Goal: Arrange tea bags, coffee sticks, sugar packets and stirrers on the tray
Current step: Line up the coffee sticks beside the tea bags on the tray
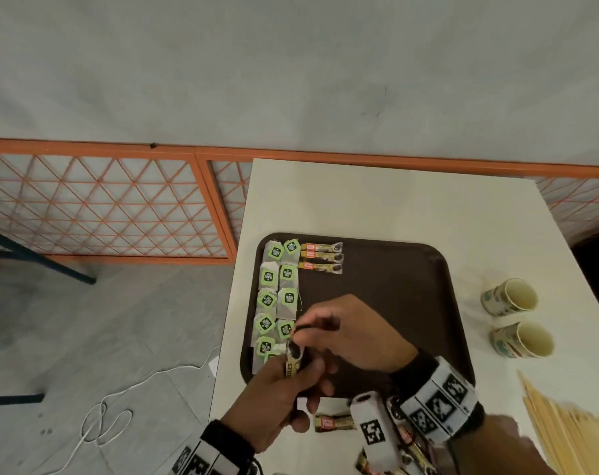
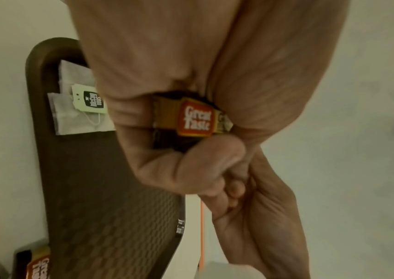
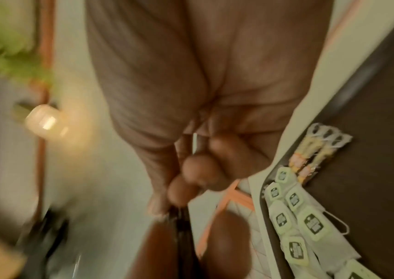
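A brown tray (image 1: 394, 286) lies on the white table (image 1: 359, 200). Green-tagged tea bags (image 1: 277, 296) fill two columns along its left side, and three coffee sticks (image 1: 322, 257) lie at its far left. Over the tray's near-left corner my left hand (image 1: 303, 375) grips a bundle of coffee sticks (image 1: 292, 359); the left wrist view shows their Great Taste label (image 2: 195, 117). My right hand (image 1: 310, 325) pinches the dark top end of one stick (image 1: 304, 326) from that bundle. The right wrist view is blurred, with the tea bags (image 3: 310, 224) at its lower right.
Two paper cups (image 1: 513, 317) lie on their sides right of the tray. A pile of wooden stirrers (image 1: 565, 433) sits at the near right. Loose coffee sticks (image 1: 334, 423) lie on the table in front of the tray. An orange lattice rail (image 1: 102, 204) runs behind the table.
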Motion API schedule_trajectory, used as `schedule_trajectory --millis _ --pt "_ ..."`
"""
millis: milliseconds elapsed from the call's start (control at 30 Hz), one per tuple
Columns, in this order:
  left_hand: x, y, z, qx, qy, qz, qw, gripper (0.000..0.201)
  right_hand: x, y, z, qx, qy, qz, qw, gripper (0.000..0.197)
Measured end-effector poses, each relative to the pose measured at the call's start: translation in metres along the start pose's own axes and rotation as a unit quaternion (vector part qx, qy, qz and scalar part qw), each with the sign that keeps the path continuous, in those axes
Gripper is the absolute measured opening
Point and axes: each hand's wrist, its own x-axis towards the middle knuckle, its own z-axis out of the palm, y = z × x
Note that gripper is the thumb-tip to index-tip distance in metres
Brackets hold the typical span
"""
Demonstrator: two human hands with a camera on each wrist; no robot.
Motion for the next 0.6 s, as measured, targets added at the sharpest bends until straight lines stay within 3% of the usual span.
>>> schedule_trajectory --millis 100,233,333,433,600 --pt "-0.006 -0.003 0.006 -0.051 -0.019 0.008 0.998 0.035 -0.026 0.012 -0.021 0.135 0.031 0.008 0.990 0.011" --pt "-0.008 0.000 0.008 -0.162 -0.023 0.053 0.985 0.036 -0.062 0.024 -0.042 0.208 -0.008 -0.023 0.978 0.017" --pt "-0.007 0.006 0.015 -0.049 0.035 0.118 0.991 0.027 -0.076 0.028 -0.047 0.219 0.003 -0.021 0.975 0.017" --pt "-0.006 0.007 0.023 0.073 0.123 0.176 0.974 0.016 -0.077 0.027 -0.042 0.175 0.081 0.011 0.981 0.019" --pt "0.003 0.001 0.024 0.140 0.213 0.193 0.947 0.008 -0.072 0.029 -0.025 0.062 0.135 0.059 0.987 0.017"
